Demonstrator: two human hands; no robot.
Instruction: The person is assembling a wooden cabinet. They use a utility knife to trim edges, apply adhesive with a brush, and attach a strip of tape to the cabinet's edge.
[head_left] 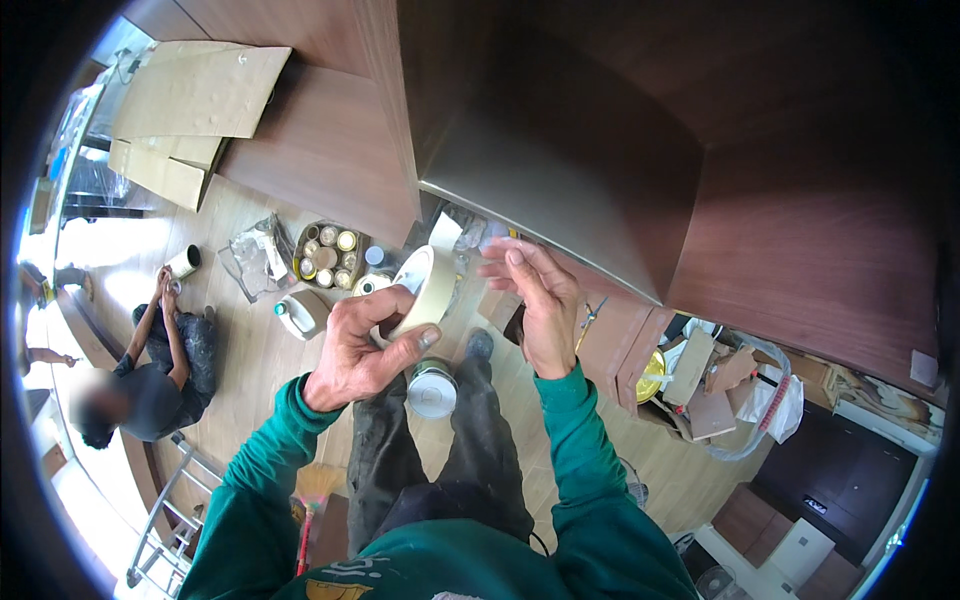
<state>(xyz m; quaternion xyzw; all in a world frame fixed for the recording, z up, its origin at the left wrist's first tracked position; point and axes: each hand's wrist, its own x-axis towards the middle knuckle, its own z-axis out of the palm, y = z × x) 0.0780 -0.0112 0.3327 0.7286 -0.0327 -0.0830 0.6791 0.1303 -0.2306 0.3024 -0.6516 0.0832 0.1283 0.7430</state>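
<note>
A roll of cream masking tape (436,292) is held up in front of me, with my left hand (362,345) closed around its near side, thumb outside and fingers at its hole. To the right of the roll, my right hand (543,305) is raised, its fingers apart and pointing toward the tape. I see nothing held in that hand. Just beyond both hands is the lower edge of a dark brown wooden cabinet (570,160). Far below, a lidded can (432,392) stands on the floor by my legs.
A box of cans and jars (328,256), a white jug (301,314) and a plastic bag (257,258) sit on the floor. At left, a person (160,375) handles a can near a metal ladder (170,515). Cardboard (200,90) lies upper left; a cluttered box (700,385) stands right.
</note>
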